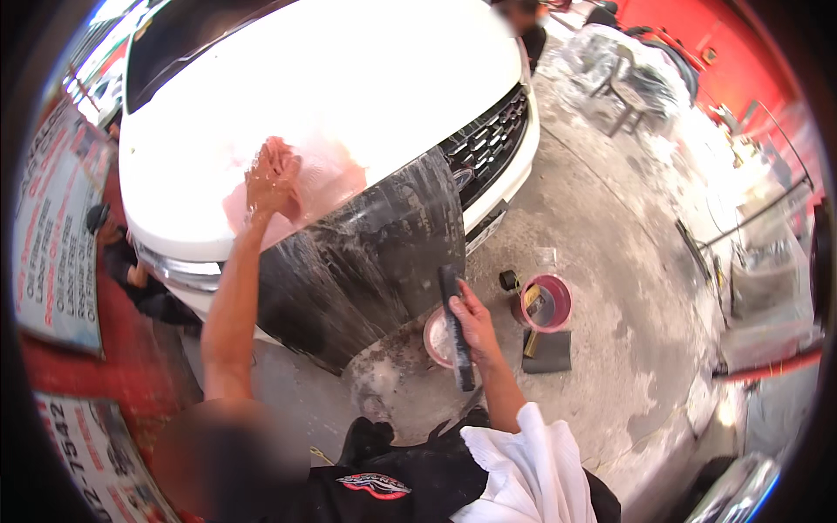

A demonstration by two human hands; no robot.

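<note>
My left hand (275, 179) rests on the white car hood (200, 105), wet-looking and with its fingers laid against the surface. Around it spreads a pinkish patch (336, 179) on the hood. Farther right and nearer to me, my right hand (475, 318) is closed round a long black sanding block (456, 327), held upright in the air. Between the hands a dark sheet (366, 253) with pale smears hangs over the car's front. Partly behind the block stands a pinkish tub (436, 336) with whitish contents.
On the concrete floor are a pink bucket (567, 305) with items inside, a small black container (508, 280) and a dark flat sheet (551, 356). A white towel (536, 466) hangs by my right arm. Another person (131, 261) is left of the car, another beyond it.
</note>
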